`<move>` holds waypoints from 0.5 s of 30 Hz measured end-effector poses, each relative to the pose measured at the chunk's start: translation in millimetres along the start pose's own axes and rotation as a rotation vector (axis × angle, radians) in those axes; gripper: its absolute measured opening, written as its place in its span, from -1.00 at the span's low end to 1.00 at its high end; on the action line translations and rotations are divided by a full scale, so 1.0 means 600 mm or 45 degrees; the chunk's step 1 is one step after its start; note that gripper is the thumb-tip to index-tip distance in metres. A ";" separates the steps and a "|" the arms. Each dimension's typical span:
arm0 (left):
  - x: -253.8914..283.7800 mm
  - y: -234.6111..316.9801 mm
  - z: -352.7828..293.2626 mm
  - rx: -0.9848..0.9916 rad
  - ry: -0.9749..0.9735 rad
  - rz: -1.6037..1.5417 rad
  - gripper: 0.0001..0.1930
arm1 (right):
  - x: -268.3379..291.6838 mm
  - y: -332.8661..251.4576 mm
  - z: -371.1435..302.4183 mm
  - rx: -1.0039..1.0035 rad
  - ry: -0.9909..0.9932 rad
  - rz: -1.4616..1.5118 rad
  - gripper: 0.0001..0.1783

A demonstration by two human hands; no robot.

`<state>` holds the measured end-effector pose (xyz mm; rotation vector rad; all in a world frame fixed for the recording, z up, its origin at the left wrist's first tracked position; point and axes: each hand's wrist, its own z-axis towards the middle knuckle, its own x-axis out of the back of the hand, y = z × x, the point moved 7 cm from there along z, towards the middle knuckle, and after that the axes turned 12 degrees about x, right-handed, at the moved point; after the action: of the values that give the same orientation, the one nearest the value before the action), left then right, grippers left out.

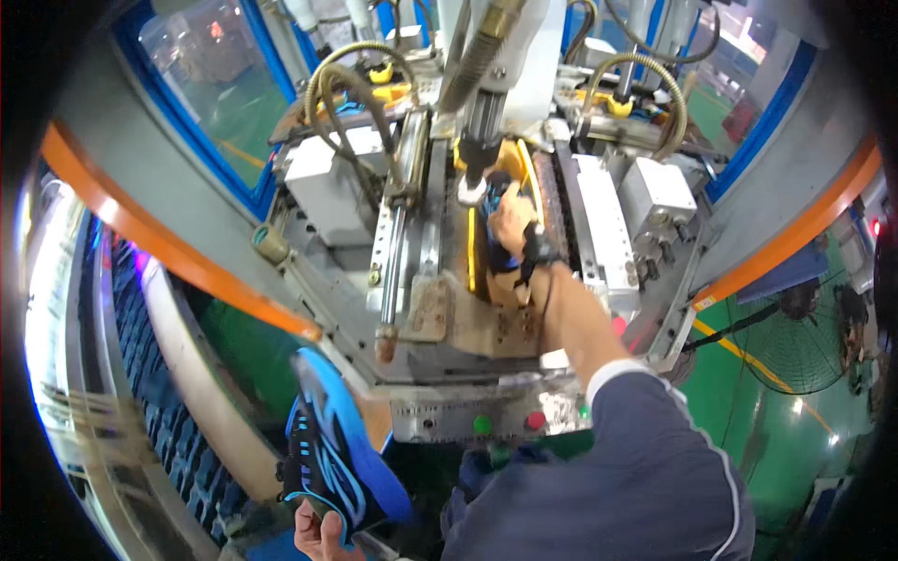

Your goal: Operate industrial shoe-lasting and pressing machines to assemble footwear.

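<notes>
My left hand [321, 533], low in the head view, has its fingers closed on the heel collar of a black sports shoe [348, 439] with blue trim and a thick blue sole. The shoe stands tilted outside the machine, toe upward. My right arm reaches into the middle of the machine, a black band at the wrist. There my right hand [514, 221] lies with bent fingers on a second dark shoe [496, 192] with blue details, gripping it between yellow side pads [528, 178]. Hand and arm hide much of this shoe. A vertical press rod [482, 131] with a pale tip [472, 193] is close beside the fingers.
White blocks [327, 192], metal rods [398, 271] and curved hoses flank the station. A front panel [449, 419] carries green and red buttons. At left runs a conveyor with dark ridged matting [140, 346]. Orange-edged frames [187, 257] rise on both sides; a fan [795, 337] stands right.
</notes>
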<state>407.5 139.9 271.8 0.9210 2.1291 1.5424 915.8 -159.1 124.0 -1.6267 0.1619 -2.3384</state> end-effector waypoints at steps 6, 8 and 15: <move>0.161 -0.168 -0.109 0.209 0.755 -0.231 -0.73 | 0.159 -0.212 -0.253 0.941 0.385 0.619 -0.55; 0.171 -0.237 -0.150 0.361 0.723 -0.430 -0.67 | 0.185 -0.214 -0.392 0.827 0.102 1.021 -0.80; 0.150 -0.408 -0.273 0.618 0.677 -0.610 -0.68 | -0.099 -0.229 -0.623 1.232 -0.550 0.682 -0.63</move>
<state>167.7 38.3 107.2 0.0686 2.8976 1.1213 563.4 -37.3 -28.1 -1.2862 -0.4886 -1.2718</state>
